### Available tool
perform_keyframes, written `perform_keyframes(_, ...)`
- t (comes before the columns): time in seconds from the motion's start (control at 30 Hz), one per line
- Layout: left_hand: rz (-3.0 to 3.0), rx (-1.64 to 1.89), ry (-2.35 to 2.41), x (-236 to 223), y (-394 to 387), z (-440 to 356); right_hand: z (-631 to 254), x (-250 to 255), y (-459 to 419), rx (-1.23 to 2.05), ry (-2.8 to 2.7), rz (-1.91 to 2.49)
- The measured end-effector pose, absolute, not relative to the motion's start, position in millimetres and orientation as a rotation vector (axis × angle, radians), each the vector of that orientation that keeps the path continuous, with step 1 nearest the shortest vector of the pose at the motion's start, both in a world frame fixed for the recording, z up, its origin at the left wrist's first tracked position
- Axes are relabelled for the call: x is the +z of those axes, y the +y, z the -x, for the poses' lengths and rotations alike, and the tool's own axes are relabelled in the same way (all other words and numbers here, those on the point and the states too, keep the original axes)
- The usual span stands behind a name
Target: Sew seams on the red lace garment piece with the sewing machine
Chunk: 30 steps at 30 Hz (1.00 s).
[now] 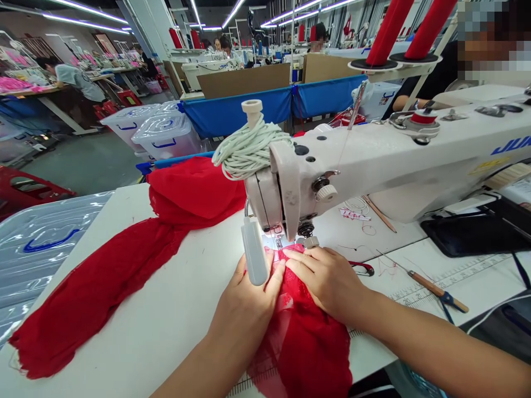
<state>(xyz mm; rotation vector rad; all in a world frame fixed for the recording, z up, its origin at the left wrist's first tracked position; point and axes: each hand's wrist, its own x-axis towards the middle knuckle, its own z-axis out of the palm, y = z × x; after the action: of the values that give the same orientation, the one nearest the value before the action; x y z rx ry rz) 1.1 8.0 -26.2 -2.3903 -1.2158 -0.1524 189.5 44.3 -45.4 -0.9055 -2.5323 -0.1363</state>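
The only view looks forward and down from the wearer's head — near above the desk (166,315), left hand (246,301) and right hand (327,279). It reaches far back to the ceiling lights (234,12).

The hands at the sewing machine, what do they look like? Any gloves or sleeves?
The left hand and right hand wear no gloves, and I see no rings, watch or bracelet. Both forearms are bare: no sleeves show.
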Motion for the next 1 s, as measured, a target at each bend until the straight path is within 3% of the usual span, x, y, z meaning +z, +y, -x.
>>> perform_keyframes(0.43,2.652,-0.607,-1.582,-37,17,10,-187,-46,48,-0.134,-2.525,0.952)
perform_keyframes(0.57,2.622,-0.571,-1.623,-32,20,7,-187,-46,48,-0.130,-2.517,0.962)
perform_keyframes(0.8,2.447,-0.219,-1.237,-31,11,5,-187,-46,46,-0.161,-2.501,0.929)
perform_keyframes(1.0,2.454,-0.206,-1.175,-33,9,7,-188,-45,45,-0.191,-2.524,0.894)
